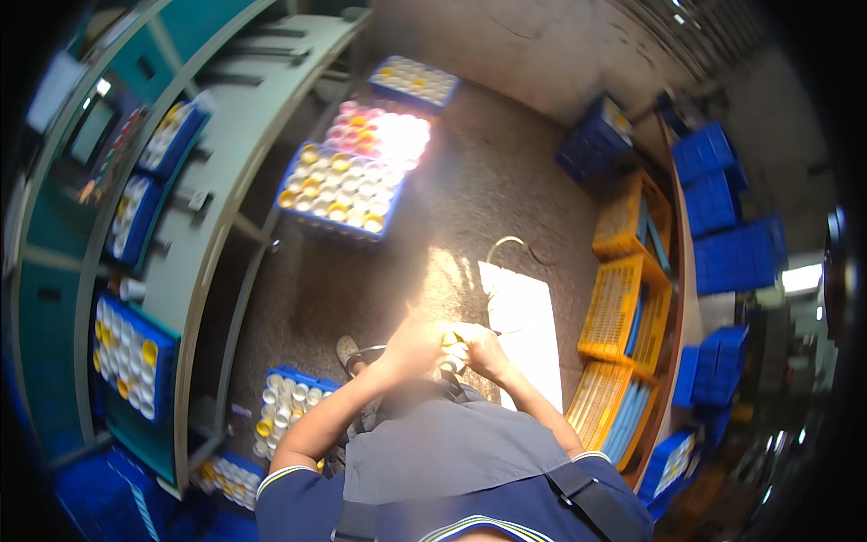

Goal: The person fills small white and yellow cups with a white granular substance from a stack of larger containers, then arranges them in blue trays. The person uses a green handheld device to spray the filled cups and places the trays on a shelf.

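Observation:
In front of my waist, my left hand and my right hand are brought close together. A small white and yellow piece shows between them, and the fingers of both hands are curled in around it. Glare and blur soften the left hand, and the exact kind of the piece cannot be made out. Just below the hands, a pale round shape is partly visible. A grey apron covers my front.
Blue crates of round white and yellow pieces stand on the floor ahead. A long bench runs along the left. At right are yellow crates, blue bins and a white board. Another crate stands at my left.

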A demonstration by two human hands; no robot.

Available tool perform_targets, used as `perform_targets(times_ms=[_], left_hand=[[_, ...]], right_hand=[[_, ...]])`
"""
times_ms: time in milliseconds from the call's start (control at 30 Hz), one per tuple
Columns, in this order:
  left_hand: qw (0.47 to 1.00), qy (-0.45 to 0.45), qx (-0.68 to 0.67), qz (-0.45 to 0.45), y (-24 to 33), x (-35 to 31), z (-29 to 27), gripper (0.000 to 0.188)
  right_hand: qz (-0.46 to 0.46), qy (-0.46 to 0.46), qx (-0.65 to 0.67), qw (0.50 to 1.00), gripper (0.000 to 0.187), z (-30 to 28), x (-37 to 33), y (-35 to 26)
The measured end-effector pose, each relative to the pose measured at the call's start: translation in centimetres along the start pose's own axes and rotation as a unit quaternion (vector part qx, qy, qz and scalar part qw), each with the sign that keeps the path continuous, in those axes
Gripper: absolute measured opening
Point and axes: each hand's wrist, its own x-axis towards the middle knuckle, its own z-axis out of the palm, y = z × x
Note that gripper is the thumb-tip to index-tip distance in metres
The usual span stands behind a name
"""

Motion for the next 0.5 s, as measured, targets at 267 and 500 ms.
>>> perform_targets(times_ms=[267,500], left_hand=[[0.987,-0.156,-0.001,0.042,20.6,17.6,7.7,0.041],[0.651,0.188,-0.207,0.705,43.7,28.4,0.3,0.071]], right_hand=[[0.175,0.35,-0.116,0.913,0.046,-5.6,-18.9,14.5],[0.326,0.495,0.174,0.786,0.047,-10.2,-37.3,22.5]])
